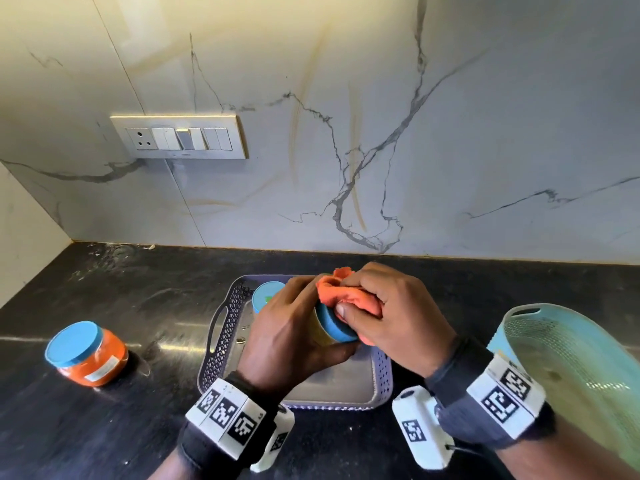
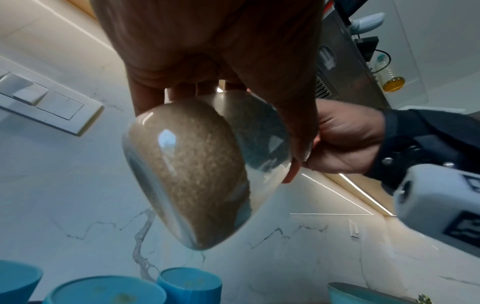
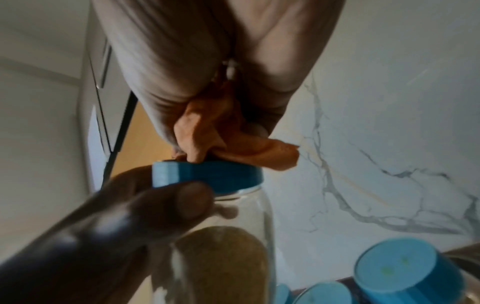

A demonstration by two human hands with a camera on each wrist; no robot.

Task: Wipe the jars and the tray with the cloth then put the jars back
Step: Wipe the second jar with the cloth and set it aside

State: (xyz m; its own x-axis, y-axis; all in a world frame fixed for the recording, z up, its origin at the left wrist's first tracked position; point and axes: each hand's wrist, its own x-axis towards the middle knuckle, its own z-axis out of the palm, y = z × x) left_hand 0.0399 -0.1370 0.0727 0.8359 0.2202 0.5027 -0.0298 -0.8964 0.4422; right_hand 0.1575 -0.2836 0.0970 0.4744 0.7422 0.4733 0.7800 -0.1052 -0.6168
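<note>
Black stone worktop [image 1: 145, 306] is carrying the lavender tray [image 1: 221, 341], and above it we are holding a spice jar [image 2: 187, 174] tipped, blue lid [image 1: 334, 325] pointing right. Our left hand [image 1: 294, 337] is wrapping its fingers round the body; our right hand [image 1: 394, 317] is bunching the orange cloth [image 1: 346, 294] against the lid, so the wipe, we judge, is running along the jar's axis.

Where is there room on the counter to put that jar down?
Bare counter lies between the orange jar and the tray. The tray's near floor is bare. It is crowded right, by the basket.
</note>
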